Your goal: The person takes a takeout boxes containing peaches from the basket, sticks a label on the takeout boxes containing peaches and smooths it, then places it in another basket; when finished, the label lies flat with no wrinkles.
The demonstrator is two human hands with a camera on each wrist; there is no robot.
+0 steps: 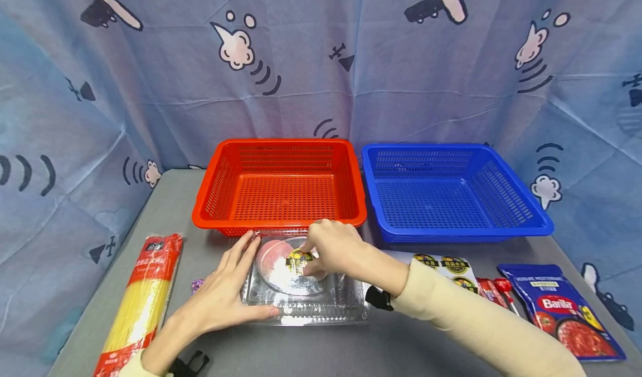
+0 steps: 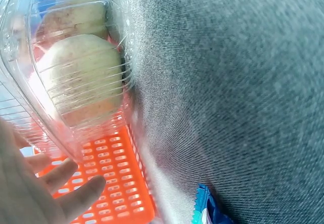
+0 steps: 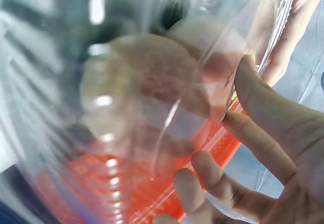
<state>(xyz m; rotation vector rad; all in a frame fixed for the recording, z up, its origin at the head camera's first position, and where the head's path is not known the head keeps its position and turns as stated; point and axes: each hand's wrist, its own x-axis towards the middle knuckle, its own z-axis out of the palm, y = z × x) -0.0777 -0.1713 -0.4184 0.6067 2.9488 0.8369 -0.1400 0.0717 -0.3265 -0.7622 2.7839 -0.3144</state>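
Two hands work at one clear box (image 1: 303, 296) in front of the red basket (image 1: 281, 185). Left of it lies a noodle pack (image 1: 142, 302). Left hand (image 1: 225, 293), fingers straight, steadies the box's left side. Right hand (image 1: 333, 249) pinches a yellow sticker (image 1: 297, 260) on the lid. Further right: blue basket (image 1: 451, 190), sticker sheet (image 1: 448, 265), sauce pouch (image 1: 564, 310).

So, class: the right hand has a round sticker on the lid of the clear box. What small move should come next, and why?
Probably press the sticker flat. The right hand pinches it on the lid of the clear box, and the left hand steadies the box's near left side, thumb along its front edge, so it looks unlikely to slide.
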